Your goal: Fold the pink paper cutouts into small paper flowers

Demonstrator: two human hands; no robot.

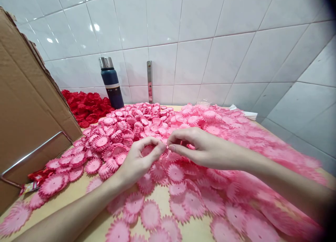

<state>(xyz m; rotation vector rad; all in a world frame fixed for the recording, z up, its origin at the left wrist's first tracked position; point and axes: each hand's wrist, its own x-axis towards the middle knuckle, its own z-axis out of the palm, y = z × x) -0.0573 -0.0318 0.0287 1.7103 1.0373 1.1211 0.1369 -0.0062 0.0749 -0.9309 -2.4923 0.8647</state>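
Just above the heap, in the middle of the view, my left hand point(143, 154) and my right hand point(195, 145) meet almost tip to tip. Thumb and forefinger are pinched together on each. Whatever lies between the fingertips is too small or hidden to make out. Below and around them spread many pink scalloped fabric discs point(175, 172), several with a tiny hole at the centre. Tighter, ruffled pink pieces point(101, 142) are piled to the left of my left hand. Flatter, paler discs lie under my right forearm.
A dark blue bottle point(111, 82) with a steel cap stands at the back left beside a red ruffled pile point(90, 107). A cardboard box point(31, 95) and a bent metal rod point(34, 152) border the left side. White tiles point(196, 63) and a metal strip point(149, 81) rise behind.
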